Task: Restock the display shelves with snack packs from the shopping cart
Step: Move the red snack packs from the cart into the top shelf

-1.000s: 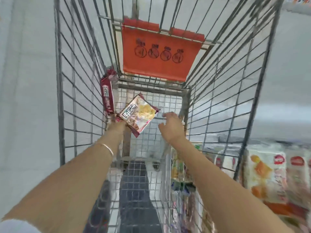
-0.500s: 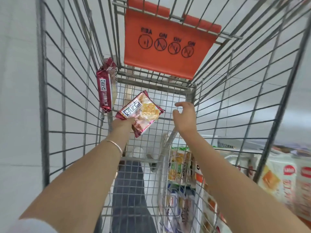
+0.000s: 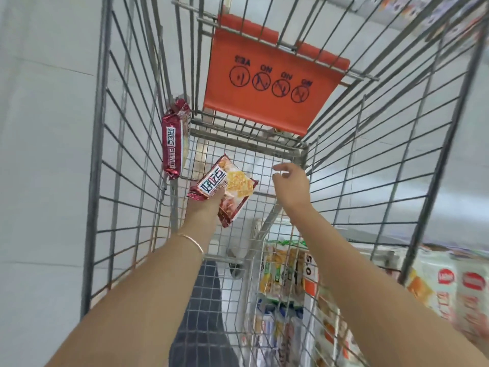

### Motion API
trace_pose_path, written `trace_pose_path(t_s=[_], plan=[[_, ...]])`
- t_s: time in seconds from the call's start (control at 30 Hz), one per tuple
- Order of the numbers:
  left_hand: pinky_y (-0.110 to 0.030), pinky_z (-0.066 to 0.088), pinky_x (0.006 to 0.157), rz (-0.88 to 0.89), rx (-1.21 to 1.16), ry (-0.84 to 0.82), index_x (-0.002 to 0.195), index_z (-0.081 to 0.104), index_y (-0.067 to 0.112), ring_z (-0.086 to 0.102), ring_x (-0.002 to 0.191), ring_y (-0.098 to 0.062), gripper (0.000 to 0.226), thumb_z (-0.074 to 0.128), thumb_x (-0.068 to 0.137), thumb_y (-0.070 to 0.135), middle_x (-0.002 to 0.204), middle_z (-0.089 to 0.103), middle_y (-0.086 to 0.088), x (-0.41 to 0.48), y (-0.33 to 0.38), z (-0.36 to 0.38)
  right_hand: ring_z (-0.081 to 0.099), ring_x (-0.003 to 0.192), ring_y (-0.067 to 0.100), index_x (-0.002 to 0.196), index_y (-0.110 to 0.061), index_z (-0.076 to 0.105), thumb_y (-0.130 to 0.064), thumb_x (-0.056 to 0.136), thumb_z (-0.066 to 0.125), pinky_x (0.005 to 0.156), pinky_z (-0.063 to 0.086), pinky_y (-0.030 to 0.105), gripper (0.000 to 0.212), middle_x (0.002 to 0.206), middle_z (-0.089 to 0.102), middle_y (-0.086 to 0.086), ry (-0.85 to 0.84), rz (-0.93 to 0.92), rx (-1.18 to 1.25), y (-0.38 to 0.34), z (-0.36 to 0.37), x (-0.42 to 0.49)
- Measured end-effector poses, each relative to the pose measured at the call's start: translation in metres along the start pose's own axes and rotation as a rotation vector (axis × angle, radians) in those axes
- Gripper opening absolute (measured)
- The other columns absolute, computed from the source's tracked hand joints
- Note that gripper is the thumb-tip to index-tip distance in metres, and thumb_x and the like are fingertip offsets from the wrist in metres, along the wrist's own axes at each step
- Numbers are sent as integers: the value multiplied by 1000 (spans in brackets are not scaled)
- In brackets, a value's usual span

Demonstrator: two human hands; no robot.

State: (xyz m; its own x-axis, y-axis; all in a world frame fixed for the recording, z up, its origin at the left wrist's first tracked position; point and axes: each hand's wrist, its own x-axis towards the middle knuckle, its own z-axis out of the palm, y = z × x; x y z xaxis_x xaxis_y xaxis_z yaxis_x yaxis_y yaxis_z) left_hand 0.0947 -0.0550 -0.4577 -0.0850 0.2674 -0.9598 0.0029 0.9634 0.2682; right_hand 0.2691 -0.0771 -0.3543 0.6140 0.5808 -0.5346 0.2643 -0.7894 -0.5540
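1. Gripped in left hand [image 3: 209, 206]: one snack pack [image 3: 229, 185], red-edged, cracker picture facing up, lifted clear of the cart floor, near frame centre.
2. Right hand [image 3: 291, 181] at 3 o'clock of that pack, apart from it; fingers loosely curled, holding nothing.
3. At 10 o'clock of the held pack: second pack [image 3: 174, 141], dark red, standing on edge against the left wall of the shopping cart [image 3: 238, 141]. Untouched.
4. No further packs seen on the visible cart floor; near end hidden by both arms.
5. Display shelves [image 3: 381, 241] at 4 o'clock, outside the wire, blurred, already carrying rows of packs.
6. Judgement: late in the unloading. Left to do: shelve the held pack, then fetch and shelve the dark red one.
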Motion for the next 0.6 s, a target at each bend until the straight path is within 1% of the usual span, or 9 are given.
trace_pose_path(t_s=[0.03,0.13,0.2,0.27,0.3,0.37,0.43,0.53,0.6], plan=[[-49,59,83,1,-44,32,96,66,19,73,85,-27,46,90,65,44,92,76,-4,-15,0,-4,44,51,6,120,-11,64,-9,95,50,47,38,23,28,87,61,2,-11,21,21,2,2,0],[-47,61,71,6,-175,240,104,49,16,71,77,-29,49,87,75,25,91,68,-9,-50,3,-19,48,57,10,119,-10,64,-9,96,49,54,39,24,27,109,65,4,-77,49,51,0,15,-3],[-42,60,60,7,-197,280,109,44,16,69,73,-27,55,87,76,22,91,64,-8,-67,6,-33,48,56,9,120,-8,64,-8,97,50,48,37,19,27,98,64,2,-124,93,137,-19,25,-5],[-37,56,51,18,-191,263,107,51,15,68,70,-25,46,85,77,22,89,65,-7,-78,11,-45,45,53,9,124,-7,62,-7,97,52,43,35,17,29,83,61,-1,-196,78,200,-49,37,-5],[-34,53,49,19,-176,259,101,55,15,68,68,-24,37,84,79,22,87,66,-7,-83,14,-50,46,53,9,127,-7,60,-7,97,52,43,37,16,31,85,62,0,-252,22,197,-66,43,-4],[-33,51,51,12,-151,252,97,59,15,66,68,-23,28,82,81,22,83,66,-5,-87,14,-56,61,75,12,133,-7,56,-7,97,53,63,49,15,36,115,65,7,-364,-149,137,-103,61,-2],[-33,51,53,1,-155,252,101,63,14,67,70,-23,29,82,80,17,85,68,-6,-87,11,-58,63,102,23,138,-10,50,-6,97,52,85,51,31,41,141,51,16,-445,-325,73,-136,83,3],[-37,56,64,-4,-184,270,102,62,13,67,71,-25,32,83,78,14,88,69,-8,-89,8,-57,38,138,36,155,-22,29,-13,98,44,110,37,47,60,160,20,17,-535,-468,-167,-164,112,18],[-41,58,72,5,-188,265,105,62,13,68,74,-26,35,83,77,14,92,70,-9,-90,6,-58,26,145,39,157,-25,20,-27,100,44,115,30,47,62,161,15,18,-569,-503,-322,-169,120,32]])
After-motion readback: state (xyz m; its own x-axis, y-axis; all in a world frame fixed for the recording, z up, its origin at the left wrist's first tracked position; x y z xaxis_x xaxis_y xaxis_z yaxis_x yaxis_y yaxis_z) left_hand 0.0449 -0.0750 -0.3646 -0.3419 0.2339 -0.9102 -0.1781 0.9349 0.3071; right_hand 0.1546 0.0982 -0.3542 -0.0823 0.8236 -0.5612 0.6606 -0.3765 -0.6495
